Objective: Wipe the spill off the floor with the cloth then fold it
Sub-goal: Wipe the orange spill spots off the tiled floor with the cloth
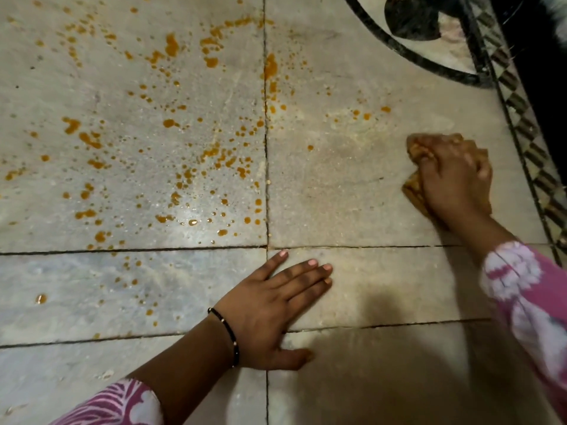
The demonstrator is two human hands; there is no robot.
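Most of the orange spill lies well to the left of the right hand, whose curled fingers press the bunched, stained cloth to the floor, while the left hand lies flat and spread on the tiles nearer the body. The stroke would best sweep leftward with steady pressure, gathering droplets inward rather than smearing them.
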